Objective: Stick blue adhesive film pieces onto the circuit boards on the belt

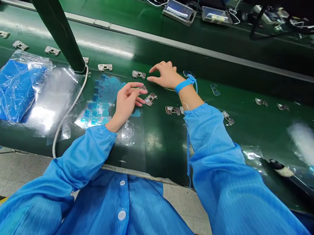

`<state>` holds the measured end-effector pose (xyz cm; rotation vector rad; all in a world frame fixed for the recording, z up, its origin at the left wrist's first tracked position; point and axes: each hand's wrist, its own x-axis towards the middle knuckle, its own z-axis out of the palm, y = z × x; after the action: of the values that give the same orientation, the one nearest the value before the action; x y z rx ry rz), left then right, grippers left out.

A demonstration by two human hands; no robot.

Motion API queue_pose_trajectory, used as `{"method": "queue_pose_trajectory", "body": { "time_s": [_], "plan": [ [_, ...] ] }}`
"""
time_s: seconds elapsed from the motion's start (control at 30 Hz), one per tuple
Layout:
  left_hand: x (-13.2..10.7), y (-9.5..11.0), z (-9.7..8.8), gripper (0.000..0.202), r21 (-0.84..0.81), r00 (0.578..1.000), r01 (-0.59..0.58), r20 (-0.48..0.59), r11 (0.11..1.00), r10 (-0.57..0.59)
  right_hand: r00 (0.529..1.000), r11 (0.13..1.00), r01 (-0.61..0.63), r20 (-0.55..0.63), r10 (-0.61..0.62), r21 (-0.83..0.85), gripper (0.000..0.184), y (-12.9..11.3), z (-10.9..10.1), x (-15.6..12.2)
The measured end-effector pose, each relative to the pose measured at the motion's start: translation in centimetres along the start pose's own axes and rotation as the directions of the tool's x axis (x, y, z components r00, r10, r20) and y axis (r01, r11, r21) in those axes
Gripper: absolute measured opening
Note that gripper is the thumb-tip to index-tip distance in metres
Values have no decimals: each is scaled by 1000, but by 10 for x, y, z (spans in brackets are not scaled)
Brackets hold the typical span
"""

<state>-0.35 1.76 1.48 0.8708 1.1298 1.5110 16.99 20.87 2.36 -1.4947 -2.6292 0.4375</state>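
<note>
My right hand (pixel 166 75), wearing a blue wrist strap (pixel 185 84), reaches over the green bench with thumb and fingers apart. Just left of its fingertips lies a small circuit board (pixel 138 75). Closer to me, my left hand (pixel 128 99) has its fingers stretched out and parted, partly covering a board. Another circuit board (pixel 150 99) rests slanted beside those fingertips. Below my right wrist lies one more board (pixel 172 110). Blue film pieces (pixel 99 102) on a clear sheet spread out left of my left hand.
A green post (pixel 51 13) and a white cable (pixel 69 115) stand to the left, near a wrapped blue bundle (pixel 11 88). Several boards line the bench on both sides. A dark-handled tool (pixel 290 176) lies at right. Grey trays (pixel 179 12) sit behind the rail.
</note>
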Motion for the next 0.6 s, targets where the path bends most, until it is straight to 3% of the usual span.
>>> {"method": "queue_pose_trajectory", "body": {
  "time_s": [0.1, 0.37, 0.47, 0.6],
  "plan": [
    [5, 0, -2, 17, -39, 995, -12, -97, 999, 9, 994, 996, 90, 66, -92, 19, 42, -40, 9, 9],
    [13, 0, -9, 16, -83, 966, -74, -252, 994, 51, 994, 992, 99, 30, -101, 78, 50, -132, 40, 66],
    [14, -2, -12, 15, -78, 964, -78, -262, 994, 55, 998, 998, 48, 36, -49, 46, 50, -135, 36, 83],
    [18, -5, -16, 15, -87, 963, -52, -267, 995, 27, 984, 997, -77, 161, 75, 11, 55, -95, 14, 82]
  ]
}}
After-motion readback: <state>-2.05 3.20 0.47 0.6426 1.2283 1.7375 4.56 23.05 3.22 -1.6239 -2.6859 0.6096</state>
